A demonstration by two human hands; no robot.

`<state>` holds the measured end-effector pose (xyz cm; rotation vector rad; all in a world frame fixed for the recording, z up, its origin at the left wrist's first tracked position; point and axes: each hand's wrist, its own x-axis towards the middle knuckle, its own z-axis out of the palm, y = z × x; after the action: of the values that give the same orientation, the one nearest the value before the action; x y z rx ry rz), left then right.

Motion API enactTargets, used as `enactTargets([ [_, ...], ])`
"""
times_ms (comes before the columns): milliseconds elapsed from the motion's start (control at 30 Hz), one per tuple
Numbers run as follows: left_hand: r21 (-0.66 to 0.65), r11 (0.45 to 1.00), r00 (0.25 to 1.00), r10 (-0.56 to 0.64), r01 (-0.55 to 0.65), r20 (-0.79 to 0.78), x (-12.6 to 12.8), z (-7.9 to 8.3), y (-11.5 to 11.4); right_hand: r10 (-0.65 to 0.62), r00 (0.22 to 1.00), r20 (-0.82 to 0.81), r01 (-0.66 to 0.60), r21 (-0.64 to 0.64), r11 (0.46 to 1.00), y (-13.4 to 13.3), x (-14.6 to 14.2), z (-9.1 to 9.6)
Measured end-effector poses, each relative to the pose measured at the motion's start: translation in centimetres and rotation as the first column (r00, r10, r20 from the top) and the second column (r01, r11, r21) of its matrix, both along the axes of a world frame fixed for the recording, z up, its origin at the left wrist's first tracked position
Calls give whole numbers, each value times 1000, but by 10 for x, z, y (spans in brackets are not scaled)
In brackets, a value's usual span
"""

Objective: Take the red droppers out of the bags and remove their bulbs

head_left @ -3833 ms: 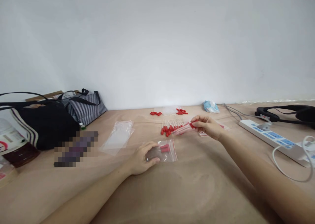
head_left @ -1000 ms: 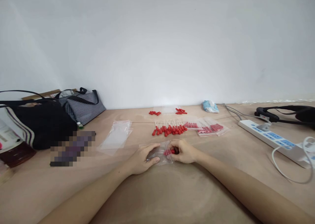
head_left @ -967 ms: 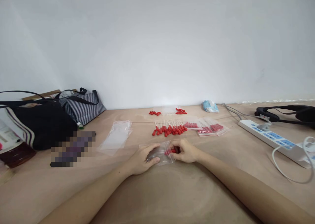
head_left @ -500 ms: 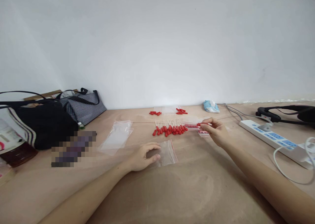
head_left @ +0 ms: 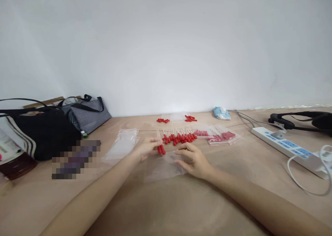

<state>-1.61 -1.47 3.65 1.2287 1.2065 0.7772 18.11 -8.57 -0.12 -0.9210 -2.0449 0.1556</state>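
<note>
My left hand (head_left: pixel 148 148) is pinched on a pair of red-bulbed droppers (head_left: pixel 161 149), their thin pale stems pointing up and away from me. Below them a clear zip bag (head_left: pixel 163 168) lies flat on the table. My right hand (head_left: pixel 193 160) is at that bag's right edge, thumb and fingers apart; whether it touches the plastic I cannot tell. Just beyond both hands, a row of loose droppers (head_left: pixel 180 138) lies with red bulbs toward me. Filled zip bags with red bulbs inside (head_left: pixel 224 136) overlap to the right of the row.
Flat clear bags (head_left: pixel 120 146) lie stacked at left. More droppers (head_left: pixel 190 118) sit near the wall by a blue packet (head_left: pixel 221 113). A power strip (head_left: pixel 287 147) with cables and a black headset (head_left: pixel 301 121) are at right; a black bag (head_left: pixel 49 132) and striped bag (head_left: pixel 89 115) at left.
My right hand has left the filled bags and come left to the flat zip bag. My left hand, earlier without droppers at that bag, has moved up slightly and now holds two.
</note>
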Motion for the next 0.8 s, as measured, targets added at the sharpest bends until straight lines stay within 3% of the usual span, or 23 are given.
enactTargets([
  [167,-11,1000,985,25,-27,-170,-19,5,62,-54,998,-45,44,-190,981,0,28,-11],
  [300,-24,1000,967,8,-15,-254,-7,-6,85,-44,998,-39,33,-246,969,0,27,-12],
  [433,58,998,947,37,-20,-320,5,-16,91,-28,1000,1,27,-222,975,1,22,-11],
  [567,189,980,894,138,-61,-426,1,-23,90,-42,999,-6,40,-232,972,2,23,-12],
  [800,383,924,832,223,-14,-508,-10,-30,63,-217,976,8,207,-329,922,4,18,-9],
])
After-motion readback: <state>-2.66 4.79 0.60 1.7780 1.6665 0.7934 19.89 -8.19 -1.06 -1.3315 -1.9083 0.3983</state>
